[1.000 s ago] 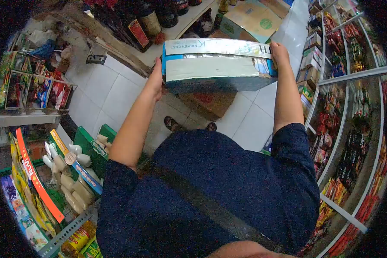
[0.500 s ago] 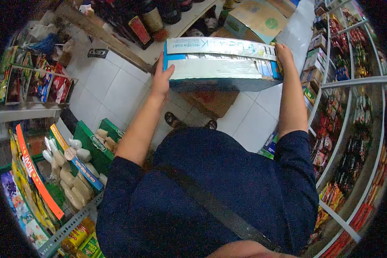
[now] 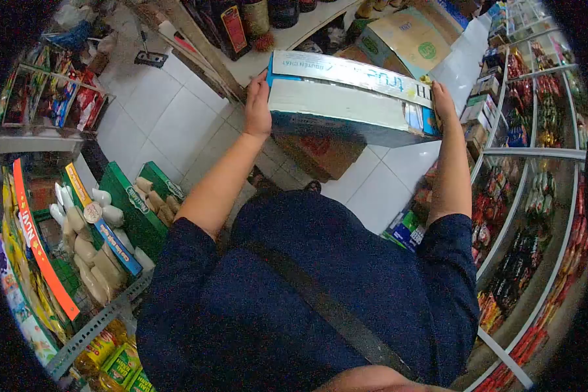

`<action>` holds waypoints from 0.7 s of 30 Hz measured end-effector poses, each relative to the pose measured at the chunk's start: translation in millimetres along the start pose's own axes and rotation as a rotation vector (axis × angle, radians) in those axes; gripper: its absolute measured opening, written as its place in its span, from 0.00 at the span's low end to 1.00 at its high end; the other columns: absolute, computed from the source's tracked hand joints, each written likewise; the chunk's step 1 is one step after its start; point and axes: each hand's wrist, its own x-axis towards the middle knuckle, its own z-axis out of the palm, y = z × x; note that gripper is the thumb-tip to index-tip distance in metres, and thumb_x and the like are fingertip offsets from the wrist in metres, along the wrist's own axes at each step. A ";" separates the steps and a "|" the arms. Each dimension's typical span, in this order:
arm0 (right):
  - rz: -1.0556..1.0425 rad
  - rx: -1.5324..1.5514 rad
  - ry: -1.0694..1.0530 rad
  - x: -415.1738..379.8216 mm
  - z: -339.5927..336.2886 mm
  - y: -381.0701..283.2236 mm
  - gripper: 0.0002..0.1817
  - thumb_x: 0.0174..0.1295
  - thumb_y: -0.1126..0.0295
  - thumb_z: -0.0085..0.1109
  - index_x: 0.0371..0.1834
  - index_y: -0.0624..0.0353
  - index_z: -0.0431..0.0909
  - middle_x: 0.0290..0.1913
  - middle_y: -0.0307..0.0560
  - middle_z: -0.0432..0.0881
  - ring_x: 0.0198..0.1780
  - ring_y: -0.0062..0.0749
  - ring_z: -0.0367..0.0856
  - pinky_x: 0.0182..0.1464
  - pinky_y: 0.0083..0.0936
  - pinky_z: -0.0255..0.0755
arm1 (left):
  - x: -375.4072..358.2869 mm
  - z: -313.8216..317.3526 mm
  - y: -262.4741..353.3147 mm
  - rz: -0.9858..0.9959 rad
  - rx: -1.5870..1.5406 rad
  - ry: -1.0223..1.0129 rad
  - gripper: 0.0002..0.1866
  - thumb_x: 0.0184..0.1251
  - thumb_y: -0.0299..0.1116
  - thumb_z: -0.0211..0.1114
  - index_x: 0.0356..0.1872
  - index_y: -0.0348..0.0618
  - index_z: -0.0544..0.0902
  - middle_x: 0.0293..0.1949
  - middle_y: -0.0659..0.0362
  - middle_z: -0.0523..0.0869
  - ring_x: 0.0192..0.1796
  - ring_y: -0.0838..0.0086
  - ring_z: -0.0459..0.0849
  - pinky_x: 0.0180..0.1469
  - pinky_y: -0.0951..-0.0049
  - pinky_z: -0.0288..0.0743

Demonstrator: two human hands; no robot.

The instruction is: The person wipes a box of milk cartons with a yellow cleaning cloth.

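Blue-and-white carton (image 3: 349,98) gripped at both ends, left hand (image 3: 257,104) flat on one end and right hand (image 3: 443,101) clasping the other, carried chest-high above brown box (image 3: 320,153) on the tiled floor (image 3: 170,124), likely needing a steady level hold next.

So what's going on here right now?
A person stands in a narrow shop aisle holding a large box out in front with both hands. The left hand grips its left end and the right hand its right end, so the box is off the floor, tilted slightly. Below it on the tiled floor sits a brown carton. Shelves of packaged goods line the right side, and a rack of snacks stands on the left.
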 end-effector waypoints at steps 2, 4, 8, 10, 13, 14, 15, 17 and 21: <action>-0.049 -0.115 0.045 -5.0 -0.2 -2.6 0.23 0.66 0.54 0.43 0.48 0.64 0.73 0.42 0.51 0.79 0.44 0.34 0.74 0.49 0.27 0.65 | -0.9 -0.5 0.2 0.025 -0.070 -0.057 0.31 0.70 0.53 0.40 0.63 0.38 0.63 0.58 0.55 0.70 0.61 0.69 0.66 0.65 0.69 0.53; -0.101 -0.235 0.073 -3.2 -0.5 1.3 0.23 0.65 0.53 0.43 0.46 0.63 0.74 0.40 0.52 0.80 0.42 0.35 0.75 0.48 0.27 0.65 | -5.6 1.9 18.4 0.012 -0.115 -0.150 0.36 0.69 0.60 0.32 0.65 0.39 0.60 0.62 0.54 0.66 0.64 0.68 0.63 0.68 0.68 0.48; -0.299 -0.418 0.164 -0.7 -5.1 3.0 0.18 0.63 0.58 0.48 0.46 0.61 0.75 0.40 0.53 0.79 0.41 0.38 0.77 0.45 0.29 0.68 | -7.6 -29.3 3.9 0.167 0.139 -0.305 0.57 0.51 0.72 0.50 0.69 0.35 0.44 0.70 0.48 0.49 0.71 0.60 0.50 0.70 0.65 0.43; -0.478 -0.480 0.257 -7.1 -1.5 -8.8 0.16 0.62 0.62 0.51 0.46 0.62 0.75 0.43 0.55 0.78 0.44 0.42 0.76 0.47 0.30 0.68 | -14.7 -39.5 3.8 0.206 0.388 -0.286 0.61 0.45 0.71 0.58 0.69 0.34 0.42 0.70 0.45 0.49 0.71 0.58 0.48 0.70 0.64 0.43; -0.722 -0.504 0.338 -16.6 12.0 -42.3 0.13 0.60 0.68 0.54 0.46 0.62 0.74 0.48 0.57 0.75 0.48 0.48 0.74 0.51 0.33 0.68 | -27.7 -51.4 -18.9 0.166 0.489 -0.216 0.67 0.36 0.63 0.71 0.69 0.33 0.40 0.69 0.40 0.49 0.71 0.54 0.48 0.70 0.64 0.44; -0.739 -0.472 0.289 -16.8 18.9 -55.8 0.13 0.61 0.69 0.53 0.47 0.63 0.74 0.50 0.56 0.73 0.49 0.48 0.74 0.51 0.33 0.68 | -34.5 -55.4 -33.2 0.120 0.472 -0.204 0.67 0.35 0.61 0.73 0.68 0.33 0.40 0.68 0.39 0.49 0.71 0.54 0.49 0.70 0.63 0.44; -0.752 -0.440 0.239 -16.9 27.7 -69.1 0.13 0.61 0.70 0.53 0.47 0.63 0.74 0.52 0.56 0.72 0.50 0.48 0.73 0.52 0.32 0.68 | -39.8 -57.6 -41.6 0.074 0.454 -0.196 0.67 0.35 0.59 0.74 0.68 0.33 0.40 0.68 0.39 0.50 0.71 0.53 0.49 0.70 0.63 0.45; -0.617 -0.218 0.037 -20.1 58.1 -103.7 0.15 0.62 0.67 0.52 0.49 0.64 0.74 0.51 0.55 0.74 0.51 0.44 0.74 0.53 0.31 0.67 | -44.7 -51.2 -16.8 0.012 0.643 -0.225 0.65 0.32 0.53 0.77 0.67 0.32 0.45 0.66 0.38 0.55 0.69 0.52 0.54 0.69 0.63 0.47; -0.559 -0.227 -0.285 -45.3 127.4 -182.2 0.18 0.65 0.62 0.49 0.51 0.63 0.74 0.50 0.55 0.76 0.51 0.40 0.75 0.52 0.28 0.67 | -41.7 -48.9 -28.0 0.170 0.626 -0.250 0.59 0.35 0.48 0.77 0.66 0.33 0.50 0.63 0.40 0.59 0.66 0.52 0.58 0.69 0.63 0.51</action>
